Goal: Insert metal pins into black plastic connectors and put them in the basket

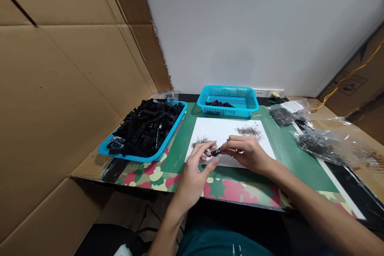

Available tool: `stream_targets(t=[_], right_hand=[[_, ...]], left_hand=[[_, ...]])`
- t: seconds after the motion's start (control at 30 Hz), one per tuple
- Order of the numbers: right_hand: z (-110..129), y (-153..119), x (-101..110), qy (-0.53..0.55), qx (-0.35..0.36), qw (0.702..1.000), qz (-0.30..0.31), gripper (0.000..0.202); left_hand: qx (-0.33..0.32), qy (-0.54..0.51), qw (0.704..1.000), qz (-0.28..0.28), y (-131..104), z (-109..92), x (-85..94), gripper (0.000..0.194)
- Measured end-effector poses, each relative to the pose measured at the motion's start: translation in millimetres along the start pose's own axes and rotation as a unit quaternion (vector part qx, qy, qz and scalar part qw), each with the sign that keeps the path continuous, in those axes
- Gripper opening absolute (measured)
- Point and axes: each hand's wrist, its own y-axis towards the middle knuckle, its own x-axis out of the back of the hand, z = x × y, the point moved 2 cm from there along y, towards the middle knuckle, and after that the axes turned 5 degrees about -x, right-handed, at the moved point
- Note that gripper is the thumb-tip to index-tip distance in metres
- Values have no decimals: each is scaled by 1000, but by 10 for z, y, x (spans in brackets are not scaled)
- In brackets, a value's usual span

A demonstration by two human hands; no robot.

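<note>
My right hand (247, 152) is closed, its fingertips pinching a small black part (215, 152) above the white sheet (222, 126). A thin metal rod (231, 158) sticks out below the same hand; what tool it belongs to is hidden. My left hand (196, 162) is curved around the part's left end, thumb and forefinger spread apart. Whether its other fingertips touch the part is unclear. Behind the left fingers lies a pile of small metal pieces (200, 141), and a second metal pile (249, 131) is behind my right hand.
A blue basket (183, 122) heaped with black parts (147, 124) stands at left. Another blue basket (253, 106) at the back holds some black pieces (219, 104). Plastic bags of metal pieces (282, 116) lie at right on the table. Cardboard (60, 68) rises at left.
</note>
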Motion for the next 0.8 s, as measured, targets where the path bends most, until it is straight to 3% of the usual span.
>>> stream_targets(t=[0.2,0.37,0.57,0.7,0.8], right_hand=[[-53,9,-10,44,-33,997,59,20],[-75,7,66,-9,-54,996,75,12],[-156,9,164,-104,-62,989,87,33],[-224,15,198,-166,-38,982,77,36],[-244,20,223,-147,-57,986,47,36]], left_hand=[[-9,75,997,-20,-31,2,-45,16],[-18,107,994,-30,-44,-1,-73,16],[-16,138,990,-15,-37,63,-101,18],[-26,155,987,-20,-44,66,-105,18],[-19,156,987,-30,-58,63,-106,21]])
